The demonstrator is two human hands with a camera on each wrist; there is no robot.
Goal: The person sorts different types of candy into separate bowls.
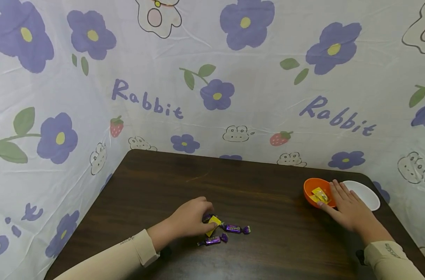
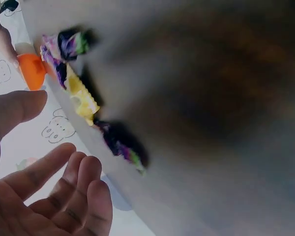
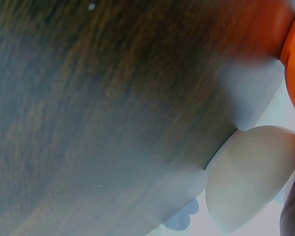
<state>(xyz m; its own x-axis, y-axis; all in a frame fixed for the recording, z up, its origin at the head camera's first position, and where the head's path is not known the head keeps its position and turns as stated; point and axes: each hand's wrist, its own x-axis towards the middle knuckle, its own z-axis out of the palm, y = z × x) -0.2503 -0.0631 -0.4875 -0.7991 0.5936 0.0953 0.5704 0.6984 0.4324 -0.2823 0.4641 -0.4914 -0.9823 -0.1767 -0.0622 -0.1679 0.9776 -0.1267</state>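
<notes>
My left hand (image 1: 186,218) reaches over a small group of wrapped candies, thumb and fingertips apart with nothing between them. A yellow candy packet (image 2: 81,96) lies among purple-wrapped candies, one candy (image 1: 233,228) to its right and another candy (image 1: 213,240) on the near side. Part of a further purple wrapper shows beneath the left fingers. Over at the right, my right hand (image 1: 348,210) lies with extended fingers against the right side of an orange bowl (image 1: 307,189), thumb by its near rim. Several yellow packets (image 1: 319,193) sit inside that bowl.
Just right of the orange bowl stands a white bowl (image 3: 250,172), partly behind the right hand in the head view. Both are near the far right corner of the dark wooden table (image 1: 261,186). A printed cloth (image 1: 205,50) hangs along the table's far edge.
</notes>
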